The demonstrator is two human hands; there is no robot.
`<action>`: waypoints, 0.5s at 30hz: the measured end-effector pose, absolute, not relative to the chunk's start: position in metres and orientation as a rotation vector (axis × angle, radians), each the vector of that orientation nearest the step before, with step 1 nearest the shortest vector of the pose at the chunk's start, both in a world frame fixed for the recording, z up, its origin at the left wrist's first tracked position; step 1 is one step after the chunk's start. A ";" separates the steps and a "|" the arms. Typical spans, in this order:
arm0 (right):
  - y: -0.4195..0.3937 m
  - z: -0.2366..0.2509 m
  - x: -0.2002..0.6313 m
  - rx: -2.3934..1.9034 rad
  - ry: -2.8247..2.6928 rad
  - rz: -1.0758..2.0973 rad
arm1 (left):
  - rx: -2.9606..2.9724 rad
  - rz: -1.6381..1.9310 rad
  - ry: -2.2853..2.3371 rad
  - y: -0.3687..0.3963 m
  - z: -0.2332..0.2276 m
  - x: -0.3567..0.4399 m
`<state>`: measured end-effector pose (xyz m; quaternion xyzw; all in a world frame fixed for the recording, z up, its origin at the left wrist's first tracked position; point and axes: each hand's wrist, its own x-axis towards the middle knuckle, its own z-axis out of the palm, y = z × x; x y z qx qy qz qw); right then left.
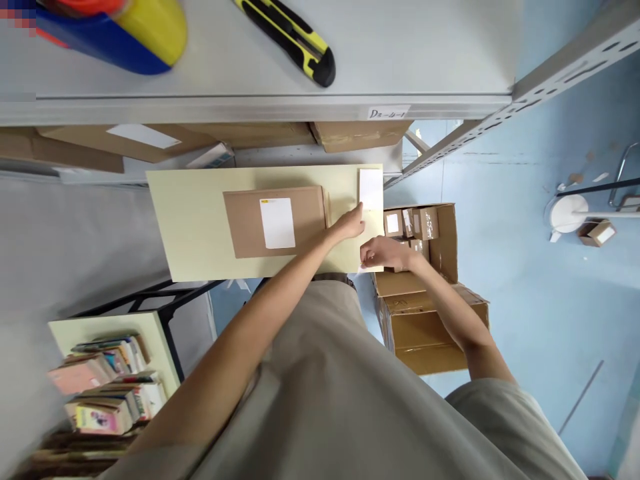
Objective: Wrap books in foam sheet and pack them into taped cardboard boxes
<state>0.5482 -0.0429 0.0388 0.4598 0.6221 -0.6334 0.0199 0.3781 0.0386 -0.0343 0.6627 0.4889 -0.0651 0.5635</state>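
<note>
A brown cardboard box (310,223) with a white label (278,223) lies flat on the pale yellow tabletop (195,227). My left hand (349,225) is to the right of the box, its index finger stretched out against the lower edge of a stack of white paper slips (370,189). Its other fingers look curled, with nothing visible in them. My right hand (387,253) is closed in a pinch at the table's near right corner. A small white piece of paper (362,268) sticks out from its fingertips, mostly hidden.
Above the table, a grey shelf (425,53) bears a yellow and black box cutter (295,40) and a blue and yellow holder (145,33). Open cartons (445,247) stand at the right, one with small boxes inside. Books (113,373) are stacked at lower left.
</note>
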 end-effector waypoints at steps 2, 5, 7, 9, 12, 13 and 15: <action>-0.025 0.057 0.555 1.484 1.831 -2.332 | 1.290 0.027 1.099 0.035 -0.009 0.358; 0.000 0.074 0.555 1.917 1.791 -2.523 | 0.904 0.208 1.026 0.026 0.033 0.308; 0.014 0.079 0.548 2.165 1.787 -2.517 | 0.807 0.335 1.092 0.018 0.062 0.269; 0.025 0.082 0.538 2.251 1.793 -2.518 | 0.796 0.430 1.150 0.009 0.089 0.236; 0.034 0.087 0.519 2.214 1.796 -2.571 | 0.866 0.492 1.193 -0.003 0.118 0.205; 0.036 0.088 0.513 2.192 1.798 -2.589 | 0.898 0.503 1.206 -0.006 0.124 0.200; 0.038 0.091 0.504 2.155 1.817 -2.601 | 0.955 0.535 1.238 -0.011 0.131 0.194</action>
